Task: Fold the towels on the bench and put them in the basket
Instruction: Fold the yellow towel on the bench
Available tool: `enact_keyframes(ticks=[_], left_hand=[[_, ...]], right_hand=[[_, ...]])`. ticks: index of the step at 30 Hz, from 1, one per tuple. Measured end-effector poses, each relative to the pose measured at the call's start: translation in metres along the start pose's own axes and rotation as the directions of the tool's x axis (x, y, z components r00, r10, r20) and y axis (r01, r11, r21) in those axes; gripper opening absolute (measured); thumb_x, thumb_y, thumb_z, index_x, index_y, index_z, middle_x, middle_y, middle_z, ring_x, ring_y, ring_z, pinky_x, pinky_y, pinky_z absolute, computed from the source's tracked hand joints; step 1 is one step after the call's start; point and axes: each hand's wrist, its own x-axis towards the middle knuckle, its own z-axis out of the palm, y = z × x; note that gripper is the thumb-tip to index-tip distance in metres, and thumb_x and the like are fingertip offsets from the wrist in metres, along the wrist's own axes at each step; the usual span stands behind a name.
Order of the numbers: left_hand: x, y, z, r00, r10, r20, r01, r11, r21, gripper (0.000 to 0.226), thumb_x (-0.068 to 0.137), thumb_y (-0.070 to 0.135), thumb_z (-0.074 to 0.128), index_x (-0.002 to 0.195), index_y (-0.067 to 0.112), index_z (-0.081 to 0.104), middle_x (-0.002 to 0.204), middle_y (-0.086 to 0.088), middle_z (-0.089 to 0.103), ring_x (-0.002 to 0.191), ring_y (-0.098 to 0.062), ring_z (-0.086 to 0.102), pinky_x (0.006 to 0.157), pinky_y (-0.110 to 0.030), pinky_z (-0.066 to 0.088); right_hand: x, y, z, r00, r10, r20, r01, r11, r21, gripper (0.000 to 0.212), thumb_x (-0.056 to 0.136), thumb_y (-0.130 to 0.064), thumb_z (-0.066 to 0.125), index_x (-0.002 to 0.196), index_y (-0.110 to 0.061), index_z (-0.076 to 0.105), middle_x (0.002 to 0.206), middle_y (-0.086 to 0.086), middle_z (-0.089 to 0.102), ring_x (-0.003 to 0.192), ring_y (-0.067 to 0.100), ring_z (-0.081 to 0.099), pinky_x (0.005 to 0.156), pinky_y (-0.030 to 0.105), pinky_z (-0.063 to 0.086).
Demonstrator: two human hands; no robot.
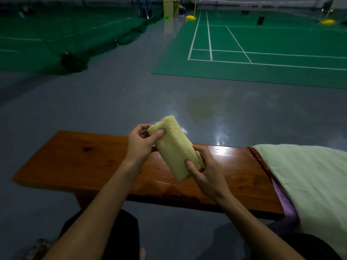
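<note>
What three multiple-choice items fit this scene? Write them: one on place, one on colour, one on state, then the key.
1. Where is the folded yellow towel?
A. flat on the floor
B. held above the wooden bench
C. inside a basket

2. What colour is the cloth edge under the pale green cloth at the bench's right end?
A. purple
B. orange
C. black

3. How is the left hand engaged?
A. resting on the bench
B. hanging free
C. pinching the towel's upper end

Key: B, both hands hold it over the bench; A, a purple cloth edge shows beneath; C, thumb and fingers grip that end while the right hand holds the lower end.
</note>
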Motion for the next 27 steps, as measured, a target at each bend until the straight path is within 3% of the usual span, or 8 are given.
enact_keyframes(ticks=[5,8,11,13,16,19,23,27], left_hand=[[-0.021,0.029,-0.047,0.991,0.099,-0.089,-0.099,0.995,0.004,0.038,0.087,0.014,0.084,0.118,0.007,0.063,0.107,-0.005,0.075,0.091,-0.012,0.075,0.067,-0.032,0.062],[-0.037,0.046,-0.094,0.976,0.124,-0.179,-0.126,0.992,0.001,0.036,0.087,0.012,0.083,0.117,0.007,0.064,0.104,-0.005,0.075,0.087,-0.011,0.074,0.065,-0.03,0.061],[-0.06,0.059,-0.153,0.95,0.127,-0.285,-0.138,0.99,-0.018,0.039,0.086,0.015,0.084,0.118,0.008,0.064,0.103,-0.004,0.076,0.087,-0.011,0.074,0.064,-0.027,0.06],[-0.079,0.063,-0.196,0.926,0.138,-0.352,-0.139,0.99,0.023,0.039,0.085,0.018,0.085,0.118,0.01,0.065,0.105,-0.005,0.077,0.089,-0.013,0.075,0.066,-0.03,0.061],[-0.115,0.06,-0.26,0.889,0.137,-0.437,-0.118,0.991,0.071,0.036,0.086,0.019,0.085,0.116,0.012,0.065,0.106,-0.007,0.078,0.094,-0.021,0.076,0.068,-0.038,0.063],[-0.158,0.046,-0.319,0.849,0.11,-0.516,-0.067,0.993,0.102,0.038,0.087,0.017,0.084,0.119,0.009,0.064,0.107,-0.007,0.077,0.093,-0.02,0.077,0.066,-0.033,0.063],[-0.213,0.005,-0.388,0.771,0.027,-0.636,0.042,0.995,0.094,0.041,0.086,0.019,0.085,0.119,0.008,0.064,0.107,-0.008,0.076,0.092,-0.021,0.077,0.069,-0.035,0.064],[-0.264,-0.065,-0.451,0.645,-0.1,-0.758,0.199,0.979,0.039,0.036,0.084,0.023,0.088,0.11,0.013,0.066,0.107,-0.01,0.076,0.095,-0.026,0.076,0.076,-0.048,0.065]], right_hand=[[0.011,-0.041,0.021,0.996,-0.076,0.05,0.077,0.997,-0.018,0.044,0.092,-0.039,0.069,0.133,-0.034,0.054,0.113,-0.013,0.065,0.095,0.007,0.065,0.071,0.039,0.059],[0.017,-0.077,0.044,0.982,-0.139,0.126,0.142,0.99,-0.016,0.044,0.089,-0.038,0.07,0.13,-0.034,0.053,0.101,-0.009,0.065,0.082,0.008,0.063,0.064,0.032,0.053],[0.017,-0.119,0.08,0.954,-0.196,0.228,0.194,0.98,0.033,0.047,0.088,-0.035,0.073,0.131,-0.032,0.054,0.103,-0.01,0.065,0.086,0.003,0.061,0.069,0.02,0.048],[0.013,-0.145,0.11,0.916,-0.233,0.326,0.216,0.972,0.089,0.052,0.088,-0.036,0.074,0.134,-0.031,0.05,0.112,-0.008,0.065,0.093,0.008,0.063,0.075,0.024,0.051],[-0.003,-0.177,0.159,0.822,-0.277,0.497,0.252,0.96,0.118,0.063,0.088,-0.038,0.077,0.14,-0.03,0.042,0.117,-0.005,0.065,0.096,0.012,0.064,0.081,0.027,0.054],[-0.031,-0.205,0.211,0.695,-0.29,0.658,0.271,0.953,0.134,0.066,0.093,-0.04,0.075,0.144,-0.028,0.035,0.12,-0.004,0.065,0.096,0.01,0.064,0.076,0.018,0.053],[-0.077,-0.226,0.285,0.516,-0.233,0.825,0.233,0.964,0.126,0.06,0.097,-0.043,0.07,0.141,-0.034,0.03,0.114,0.002,0.067,0.088,0.017,0.07,0.075,0.045,0.062],[-0.127,-0.231,0.361,0.32,-0.116,0.94,0.226,0.973,0.043,0.064,0.095,-0.041,0.072,0.144,-0.025,0.034,0.124,0.008,0.062,0.101,0.023,0.067,0.081,0.041,0.058]])
